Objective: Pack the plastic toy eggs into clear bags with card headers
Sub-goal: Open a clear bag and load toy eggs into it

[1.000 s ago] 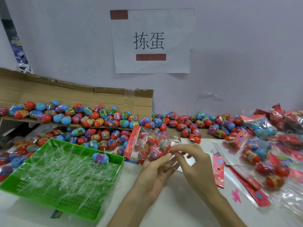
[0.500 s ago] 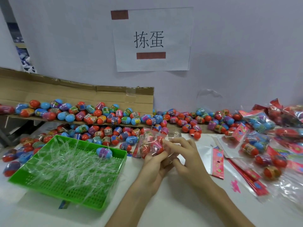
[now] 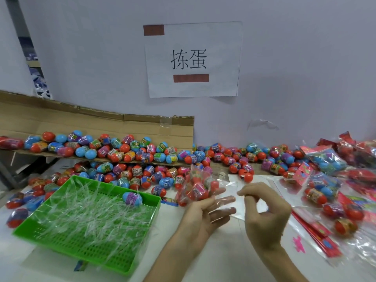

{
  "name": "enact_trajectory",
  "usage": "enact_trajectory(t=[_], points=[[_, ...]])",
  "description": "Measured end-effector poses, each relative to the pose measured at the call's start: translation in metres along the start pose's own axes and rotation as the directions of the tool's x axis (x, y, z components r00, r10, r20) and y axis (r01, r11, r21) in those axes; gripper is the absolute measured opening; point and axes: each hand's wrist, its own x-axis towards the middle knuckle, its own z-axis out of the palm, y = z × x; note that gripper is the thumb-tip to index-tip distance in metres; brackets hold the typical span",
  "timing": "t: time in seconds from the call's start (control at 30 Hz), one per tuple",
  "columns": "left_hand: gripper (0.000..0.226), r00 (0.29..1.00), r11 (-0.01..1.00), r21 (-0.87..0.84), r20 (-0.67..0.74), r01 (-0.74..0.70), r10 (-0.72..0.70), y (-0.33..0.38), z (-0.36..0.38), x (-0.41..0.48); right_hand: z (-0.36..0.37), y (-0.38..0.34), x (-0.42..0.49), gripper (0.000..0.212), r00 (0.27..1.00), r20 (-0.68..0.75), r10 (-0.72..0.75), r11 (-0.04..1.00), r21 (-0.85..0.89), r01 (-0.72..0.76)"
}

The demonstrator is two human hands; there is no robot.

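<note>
A white paper sign [image 3: 193, 60] reads "拣蛋". Our spread left hand [image 3: 200, 214] carries one clear plastic bag of toy eggs [image 3: 193, 190]; our right hand [image 3: 266, 216] pinches its edge.

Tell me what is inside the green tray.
The green tray holds a tangle of clear plastic strips and one blue egg near its far corner. Whatever lies beneath the strips cannot be seen.

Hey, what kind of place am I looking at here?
Probably a packing bench in a toy workshop: loose toy eggs heaped along the wall, filled bags piled at right, a paper sign above.
</note>
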Motion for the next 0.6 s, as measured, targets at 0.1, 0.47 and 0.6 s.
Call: enact_trajectory(t=[0.1,0.47,0.6], points=[[0.033,1.000,0.996,0.084,0.004,0.019,-0.019,-0.001,-0.005,0.000,-0.005,0.000,0.010,0.018,0.964,0.131,0.233,0.971,0.025,-0.238],[0.049,0.997,0.979,0.191,-0.009,-0.077,0.080,0.003,-0.002,0.000,-0.009,0.012,0.026,0.013,0.567,0.575,0.590,0.704,-0.021,-0.710],[0.052,0.968,0.958,0.213,-0.120,-0.190,0.218,0.003,-0.002,0.002,-0.008,0.010,0.026,0.007,0.577,0.560,0.595,0.671,0.048,-0.740]])
